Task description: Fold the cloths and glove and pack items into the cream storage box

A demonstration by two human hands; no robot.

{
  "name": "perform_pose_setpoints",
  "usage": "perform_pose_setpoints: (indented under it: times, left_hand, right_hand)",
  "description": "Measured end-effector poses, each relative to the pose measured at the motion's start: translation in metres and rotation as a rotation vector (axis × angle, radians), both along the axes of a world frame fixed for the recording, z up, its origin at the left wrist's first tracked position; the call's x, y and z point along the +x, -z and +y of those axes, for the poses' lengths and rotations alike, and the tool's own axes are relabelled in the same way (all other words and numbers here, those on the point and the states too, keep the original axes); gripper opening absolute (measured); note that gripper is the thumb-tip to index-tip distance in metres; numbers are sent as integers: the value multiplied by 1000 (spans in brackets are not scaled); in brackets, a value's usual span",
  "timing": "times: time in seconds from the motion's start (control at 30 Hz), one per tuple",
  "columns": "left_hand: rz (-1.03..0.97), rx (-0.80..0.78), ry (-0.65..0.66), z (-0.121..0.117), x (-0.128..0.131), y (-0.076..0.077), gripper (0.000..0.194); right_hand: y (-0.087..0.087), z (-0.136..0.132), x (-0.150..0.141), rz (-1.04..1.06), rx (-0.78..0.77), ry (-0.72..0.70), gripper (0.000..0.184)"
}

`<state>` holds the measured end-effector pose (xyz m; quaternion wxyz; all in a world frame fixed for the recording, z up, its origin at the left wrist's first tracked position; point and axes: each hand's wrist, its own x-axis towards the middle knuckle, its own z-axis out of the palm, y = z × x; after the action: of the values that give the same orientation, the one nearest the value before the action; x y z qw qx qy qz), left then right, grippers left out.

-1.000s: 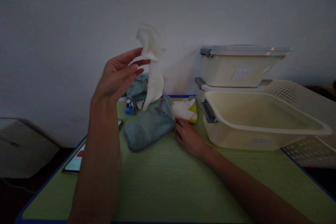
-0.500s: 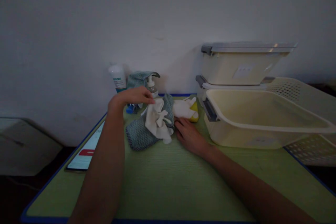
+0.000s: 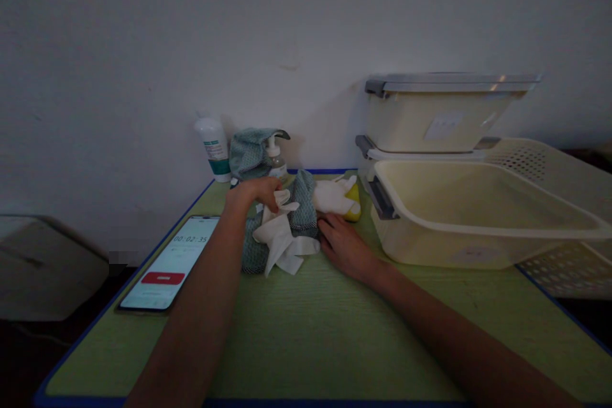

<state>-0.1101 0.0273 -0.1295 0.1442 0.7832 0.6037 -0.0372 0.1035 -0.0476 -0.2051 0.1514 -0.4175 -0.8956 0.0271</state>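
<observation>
Atop the rumpled grey-teal textured cloth (image 3: 303, 207): a limp, thin white glove-like piece (image 3: 282, 239) lay crumpled, its lower flaps reaching the cloth's near edge.
Left hand (image 3: 258, 193): came over the top, fingers bent together, seeming to pinch the white piece's upper end.
Right hand (image 3: 344, 245): rested palm down, fingers close together, tips at the cloth's right edge; whether they gripped it could not be told.
Snag risk: a sideways pull might well have dragged the cloth along, since the thin folds lay tangled over its rough weave.
Behind the cloth: a clear pump bottle (image 3: 276, 156) stood just beyond the left hand, partly under a second grey-teal cloth (image 3: 247, 156); an outward swing of the knuckles could have tipped it.
Right of the cloth: a bunched white bundle (image 3: 332, 196) lay against a yellow object (image 3: 353, 201), near the open cream plastic bin (image 3: 440, 245).
Left forearm: crossed beside a lit black-edged phone (image 3: 162, 255), which a lowered elbow could have nudged.
</observation>
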Motion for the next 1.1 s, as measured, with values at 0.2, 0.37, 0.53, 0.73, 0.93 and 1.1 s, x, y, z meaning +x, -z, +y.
perform_pose_setpoints:
  times: [0.2, 0.37, 0.53, 0.73, 0.93, 1.1]
  left_hand:
    - [-118, 310, 14, -12, 0, -29, 22]
    - [-527, 1038, -240, -25, -3, -52, 29]
    - [-616, 1183, -286, -20, 3, -45, 27]
    - [-256, 544, -85, -7, 24, -10, 60]
    - [-74, 415, 70, -11, 70, 22, 80]
    - [-53, 346, 214, -12, 84, 29, 43]
  right_hand:
    - [-1, -1, 0, 8, -10, -13, 18]
    - [0, -1, 1, 18, -18, -22, 21]
    - [0, 0, 2, 32, -18, -24, 21]
    - [0, -1, 1, 44, -22, -33, 23]
    - [3, 0, 1, 59, -29, -46, 29]
    - [4, 0, 1, 65, -32, -59, 33]
